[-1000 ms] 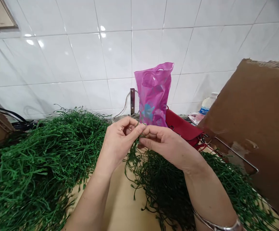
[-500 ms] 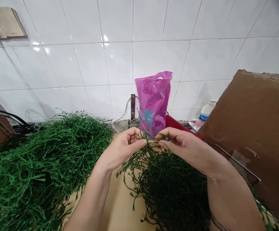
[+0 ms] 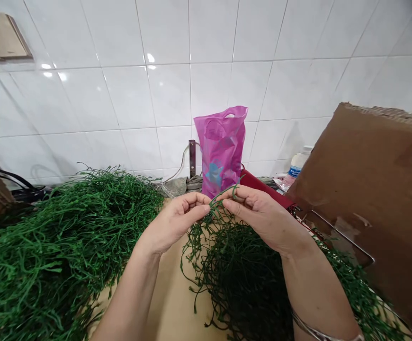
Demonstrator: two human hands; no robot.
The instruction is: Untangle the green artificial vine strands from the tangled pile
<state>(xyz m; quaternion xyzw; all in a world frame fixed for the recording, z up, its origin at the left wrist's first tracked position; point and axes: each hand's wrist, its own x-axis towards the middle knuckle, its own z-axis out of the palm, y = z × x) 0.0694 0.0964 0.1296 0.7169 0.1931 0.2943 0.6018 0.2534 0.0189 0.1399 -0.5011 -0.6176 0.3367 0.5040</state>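
Note:
My left hand (image 3: 186, 213) and my right hand (image 3: 252, 208) almost meet above the surface. Each pinches thin green plastic stems (image 3: 223, 193) between thumb and forefinger. Some strands hang from the fingers toward a dark green tangle of stems (image 3: 245, 279), which lies beneath and in front of my right hand. A larger heap of bright green stems (image 3: 67, 237) spreads to the left of my left forearm. Where single strands end between the fingers is too fine to make out.
A pink plastic bag (image 3: 222, 147) stands behind my hands against the tiled wall (image 3: 170, 94). On the right are a leaning brown cardboard (image 3: 376, 189), a bottle (image 3: 300, 161) and a dark red object (image 3: 266, 188). More green stems (image 3: 358, 289) lie beyond my right forearm.
My right hand has moved left, closer to my left hand, and the strands stretched between them are now bunched at the fingertips. The view has shifted slightly to the right.

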